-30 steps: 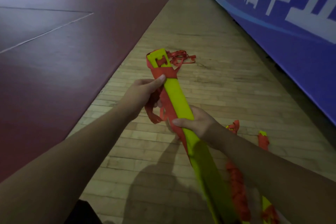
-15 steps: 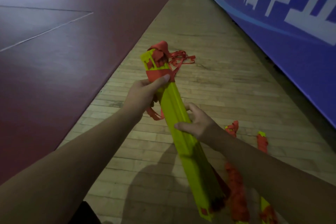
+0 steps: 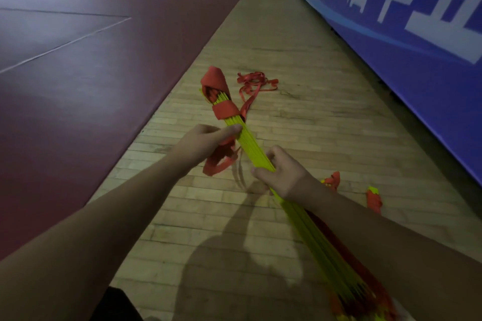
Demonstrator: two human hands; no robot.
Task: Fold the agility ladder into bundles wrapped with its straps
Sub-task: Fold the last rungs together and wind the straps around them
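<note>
The person holds a bundle of flat yellow plastic rungs (image 3: 254, 150) aslant above the pale wooden floor (image 3: 300, 138). The left hand (image 3: 202, 147) has its grip closed on the stack, thumb across the edges. The right hand (image 3: 285, 176) clasps the rungs lower down. A red webbing strap (image 3: 225, 109) already bands the top end, and a loop of it hangs beneath the left hand. This looks like the wrapping step. Next, I'd say, that loop needs drawing taut round the stack, minding the loose tail (image 3: 257, 83) lying on the floor.
</note>
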